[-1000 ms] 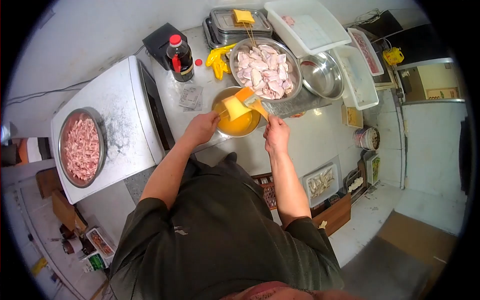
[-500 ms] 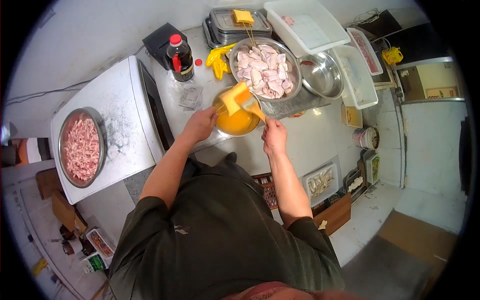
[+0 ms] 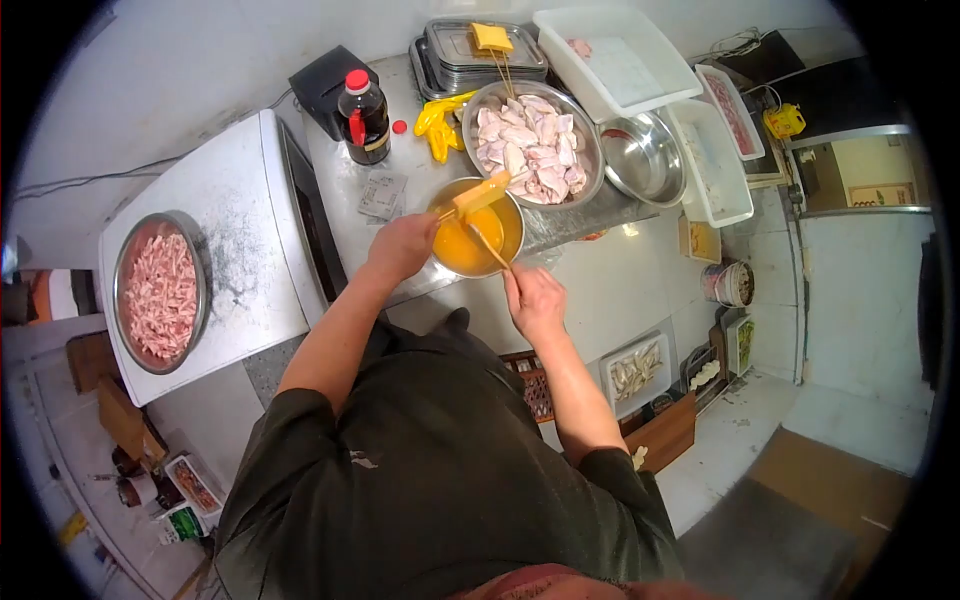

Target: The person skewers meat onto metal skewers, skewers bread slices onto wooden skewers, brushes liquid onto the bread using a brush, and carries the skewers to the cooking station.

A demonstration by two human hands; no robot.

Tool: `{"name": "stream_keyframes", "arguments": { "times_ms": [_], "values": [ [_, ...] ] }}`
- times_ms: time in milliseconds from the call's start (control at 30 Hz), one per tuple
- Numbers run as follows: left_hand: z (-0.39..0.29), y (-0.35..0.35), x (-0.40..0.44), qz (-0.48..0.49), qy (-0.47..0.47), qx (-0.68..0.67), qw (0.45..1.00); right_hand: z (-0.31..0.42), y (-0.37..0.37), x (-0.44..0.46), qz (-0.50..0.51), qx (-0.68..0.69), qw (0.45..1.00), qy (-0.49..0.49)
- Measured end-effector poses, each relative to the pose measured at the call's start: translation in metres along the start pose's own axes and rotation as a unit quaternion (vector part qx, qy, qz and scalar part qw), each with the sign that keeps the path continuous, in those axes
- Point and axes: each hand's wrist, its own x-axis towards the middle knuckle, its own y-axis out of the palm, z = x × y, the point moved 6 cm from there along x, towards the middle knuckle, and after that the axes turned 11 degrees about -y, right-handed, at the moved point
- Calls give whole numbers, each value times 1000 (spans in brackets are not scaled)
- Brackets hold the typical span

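Observation:
My left hand is closed on the sticks of a skewered yellow slab, which is tilted nearly edge-on above a steel bowl. Yellow-orange liquid fills part of the bowl. At the bowl's near right edge, my right hand pinches the handle of a brush. The brush's head is down in the liquid. A similar skewered slab rests on stacked steel trays, its sticks reaching over a large bowl of raw chicken pieces.
Left of the bowl stand a dark bottle with a red cap and a yellow glove. A basin of meat strips sits on the white surface at left. White tubs and an empty steel bowl are at back right.
The brush has come off the slab and gone down into the liquid. The slab has turned from face-up to nearly edge-on. My right hand has moved slightly toward me.

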Motion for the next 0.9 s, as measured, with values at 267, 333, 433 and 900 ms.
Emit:
{"name": "stream_keyframes", "arguments": {
  "times_ms": [267,333,433,900],
  "values": [
    [-3,-12,-6,-50,-2,106,993,-24,-45,11,-41,-63,996,55],
    [-5,-9,-4,-57,16,121,991,-26,-41,17,-37,-69,996,47],
    [-9,-9,-5,-83,45,146,985,-9,-23,17,-2,-41,999,-24],
    [2,-11,-4,-95,9,82,992,-24,-43,26,-11,-53,995,81]
  ]
}}
